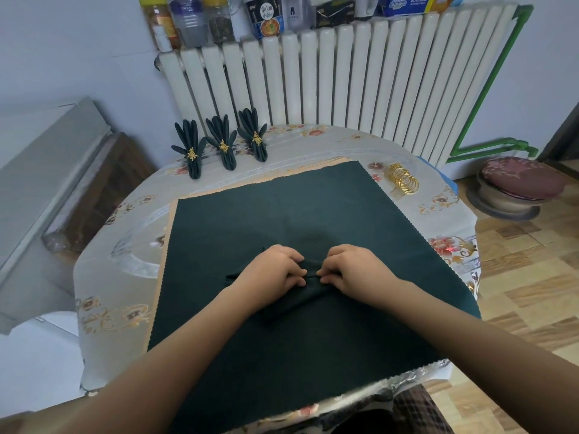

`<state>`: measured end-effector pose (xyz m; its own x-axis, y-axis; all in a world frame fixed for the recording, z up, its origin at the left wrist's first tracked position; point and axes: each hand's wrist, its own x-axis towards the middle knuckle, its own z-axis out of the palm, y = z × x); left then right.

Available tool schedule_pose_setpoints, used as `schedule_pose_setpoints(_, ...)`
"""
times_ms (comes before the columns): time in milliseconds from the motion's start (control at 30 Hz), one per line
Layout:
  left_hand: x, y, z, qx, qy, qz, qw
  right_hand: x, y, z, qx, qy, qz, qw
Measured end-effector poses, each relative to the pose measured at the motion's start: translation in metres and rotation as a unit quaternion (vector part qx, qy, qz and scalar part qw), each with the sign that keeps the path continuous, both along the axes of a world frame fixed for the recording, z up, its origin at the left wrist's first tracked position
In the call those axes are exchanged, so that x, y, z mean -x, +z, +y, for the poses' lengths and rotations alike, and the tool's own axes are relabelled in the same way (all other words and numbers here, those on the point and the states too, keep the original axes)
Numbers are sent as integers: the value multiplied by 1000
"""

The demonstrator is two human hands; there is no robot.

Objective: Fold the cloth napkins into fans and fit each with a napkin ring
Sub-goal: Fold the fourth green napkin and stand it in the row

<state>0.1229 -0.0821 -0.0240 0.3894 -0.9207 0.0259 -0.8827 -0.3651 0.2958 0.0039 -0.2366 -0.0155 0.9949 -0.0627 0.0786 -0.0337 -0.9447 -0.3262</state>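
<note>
**Two hands pleating a dark green napkin**

Seen from above: left hand [275,268] and right hand [351,268] side by side, fingertips curled and pinching a pleated dark green napkin [300,297] at mid-table. Lay on a stack of flat green napkins [313,208] spread over the floral tablecloth [125,277]. Stood at far left: three finished fan napkins [223,142] with gold rings. Rested at far right: loose gold napkin rings [402,178]. Behind, a white radiator [344,83].
</note>
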Motion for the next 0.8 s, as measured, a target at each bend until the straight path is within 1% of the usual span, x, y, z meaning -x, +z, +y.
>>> schedule_pose_setpoints(67, -1, 4, 0, 24, 64, 75, 995, -6, 7, -1, 5, -4, 53, 999)
schedule_pose_setpoints(133, -4, 12, -6, -5, 88, 111, 990, -15, 14, -2, 22, -11, 104, 994)
schedule_pose_setpoints(167, -6, 16, -11, -35, 90, 112, 989, -21, 17, -2, 32, -15, 127, 991)
schedule_pose_setpoints(267, -9, 29, -29, -142, 90, 66, 983, -40, 25, 3, 56, -15, 188, 980)
schedule_pose_setpoints(367, -15, 32, -39, -218, 102, 79, 967, -55, 28, 7, 73, 4, 244, 967)
schedule_pose_setpoints(467, -18, 34, -45, -239, 92, 73, 964, -56, 29, 4, 58, 11, 254, 965)
schedule_pose_setpoints(500, -18, 34, -45, -243, 98, 70, 962, -54, 28, 1, 36, -2, 250, 967)
schedule_pose_setpoints(567, -20, 35, -46, -253, 117, 90, 956, -49, 27, -2, 17, -34, 249, 968)
schedule_pose_setpoints(633, -20, 35, -46, -275, 117, 111, 948, -47, 25, -3, 25, -35, 263, 964)
schedule_pose_setpoints(700, -18, 38, -48, -300, 104, 103, 943, -46, 25, 0, 39, -29, 272, 961)
schedule_pose_setpoints(800, -13, 44, -50, -308, 88, 77, 944, -45, 25, 5, 49, -34, 267, 962)
